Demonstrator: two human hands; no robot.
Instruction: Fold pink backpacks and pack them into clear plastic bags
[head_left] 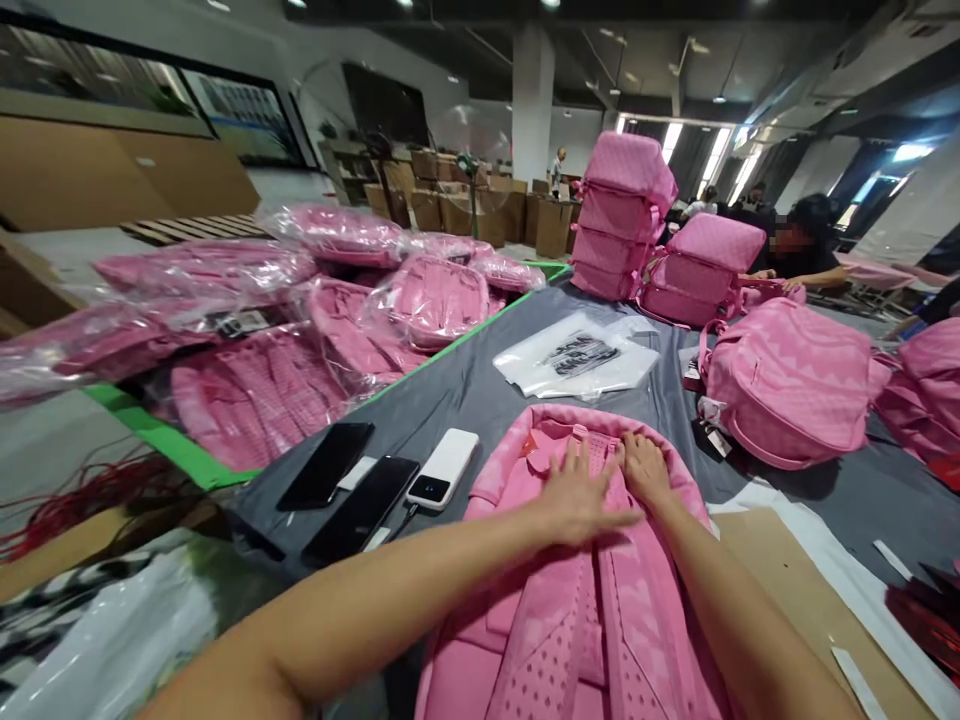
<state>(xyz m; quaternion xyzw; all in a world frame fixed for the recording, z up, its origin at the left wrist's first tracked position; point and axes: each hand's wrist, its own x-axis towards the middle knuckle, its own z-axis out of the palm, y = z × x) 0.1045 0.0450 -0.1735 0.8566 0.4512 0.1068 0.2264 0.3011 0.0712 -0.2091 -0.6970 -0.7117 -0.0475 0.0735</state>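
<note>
A pink backpack (517,580) lies on the dark table in front of me, its shoulder straps facing up. My left hand (581,495) rests on the upper part of the straps, fingers spread. Higher up, near the top edge of the backpack, my right hand (645,465) has its fingers curled down on a strap. Whether those fingertips pinch anything else is hidden. A small red tag (529,444) shows at the backpack's upper left.
Two dark phones (326,466) and a white power bank (443,468) lie to the left. Beyond are clear plastic bags (576,356), stacked pink backpacks (621,215) and another backpack (795,380). Bagged backpacks fill a green-edged bin (161,435). A co-worker (810,240) is at the far right.
</note>
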